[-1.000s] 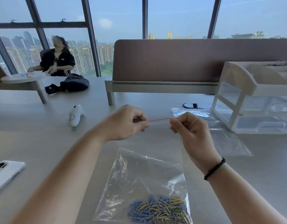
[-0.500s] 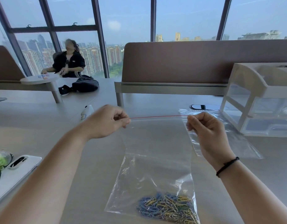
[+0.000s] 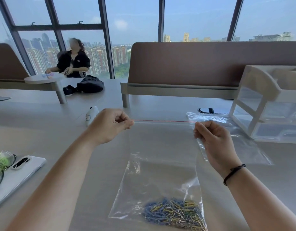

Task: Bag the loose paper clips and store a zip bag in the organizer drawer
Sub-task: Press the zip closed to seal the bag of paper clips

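Note:
A clear zip bag with a red zip line hangs upright between my hands over the desk. My left hand pinches its top left corner and my right hand pinches the top right corner. A heap of blue, yellow and silver paper clips lies in the bottom of the bag. A second, flat zip bag lies on the desk behind my right hand. The white organizer with clear drawers stands at the right.
A white phone and glasses lie at the left edge. A white device rests beyond my left hand, and a small black item near the organizer. A person sits far left by a black bag. A brown divider runs behind.
My hands have drawn apart along the bag's red zip line, the left going left and the right going right. The line between them is now much longer.

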Demonstrator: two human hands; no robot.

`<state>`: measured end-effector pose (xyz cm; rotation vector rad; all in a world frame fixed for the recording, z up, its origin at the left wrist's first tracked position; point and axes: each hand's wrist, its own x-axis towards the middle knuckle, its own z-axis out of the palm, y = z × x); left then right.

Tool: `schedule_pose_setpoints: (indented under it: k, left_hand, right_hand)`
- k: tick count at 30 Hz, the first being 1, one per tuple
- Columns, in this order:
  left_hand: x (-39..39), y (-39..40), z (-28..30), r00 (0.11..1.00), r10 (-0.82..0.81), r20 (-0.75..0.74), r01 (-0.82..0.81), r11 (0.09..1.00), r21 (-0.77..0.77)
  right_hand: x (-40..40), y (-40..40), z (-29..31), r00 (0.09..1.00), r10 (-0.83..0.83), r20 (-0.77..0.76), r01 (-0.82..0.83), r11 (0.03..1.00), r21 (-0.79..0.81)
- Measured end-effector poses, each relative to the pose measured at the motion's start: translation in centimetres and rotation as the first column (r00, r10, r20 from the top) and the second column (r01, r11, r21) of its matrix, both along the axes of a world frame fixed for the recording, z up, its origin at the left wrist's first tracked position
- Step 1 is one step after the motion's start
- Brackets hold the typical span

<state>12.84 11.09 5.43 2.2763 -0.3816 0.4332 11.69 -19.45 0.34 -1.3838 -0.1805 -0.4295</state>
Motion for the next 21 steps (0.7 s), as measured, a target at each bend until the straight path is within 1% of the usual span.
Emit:
schedule_pose_setpoints:
  k: [2,4,6,8,9,11,12,14,16,18,21]
  left_hand:
    - [0.1,0.1,-0.4,1.000,-0.030,-0.005,0.029,0.991,-0.129]
    - [0.2,0.3,-0.8,0.996,-0.088,-0.028,0.078,0.961,-0.265]
    - [0.1,0.3,-1.0,0.993,-0.115,-0.038,0.093,0.929,-0.359]
    - [0.1,0.2,-1.1,0.997,-0.074,-0.031,0.054,0.902,-0.428]
    - [0.1,0.2,-1.1,0.999,-0.042,-0.025,0.025,0.885,-0.465]
    - [0.3,0.2,-1.2,0.999,0.024,-0.024,-0.033,0.845,-0.533]
    - [0.3,0.2,-1.3,0.998,0.049,-0.033,-0.059,0.830,-0.555]
    - [0.3,0.1,-1.5,0.995,0.067,-0.073,-0.097,0.810,-0.578]
    - [-0.2,0.0,-1.6,0.993,0.029,-0.117,-0.094,0.795,-0.599]
    - [-1.2,0.0,-1.5,0.990,-0.049,-0.133,-0.047,0.773,-0.632]
    - [-3.1,0.5,-1.5,0.980,-0.160,-0.120,0.038,0.735,-0.677]
  right_hand:
    - [0.2,0.4,-0.3,0.999,0.029,-0.020,-0.029,1.000,0.002]
    - [0.2,0.6,-0.3,0.998,0.048,-0.041,-0.048,0.999,0.013]
    - [0.2,0.7,-0.2,0.996,0.059,-0.062,-0.059,0.998,-0.004]
    - [0.0,0.7,-0.2,0.993,0.081,-0.091,-0.086,0.994,-0.060]
    - [-0.1,0.8,-0.3,0.992,0.078,-0.102,-0.090,0.989,-0.114]
    - [-0.2,1.0,-0.5,0.992,0.041,-0.116,-0.068,0.968,-0.243]
    - [-0.3,1.2,-0.6,0.992,0.027,-0.125,-0.060,0.960,-0.273]
    - [-0.5,1.5,-0.6,0.988,0.015,-0.153,-0.053,0.967,-0.249]
    - [-1.0,1.7,-0.1,0.984,0.033,-0.178,-0.070,0.976,-0.206]
    - [-1.5,1.9,0.5,0.977,0.095,-0.192,-0.121,0.984,-0.130]
    - [-2.3,1.6,1.3,0.961,0.205,-0.188,-0.207,0.978,0.012]
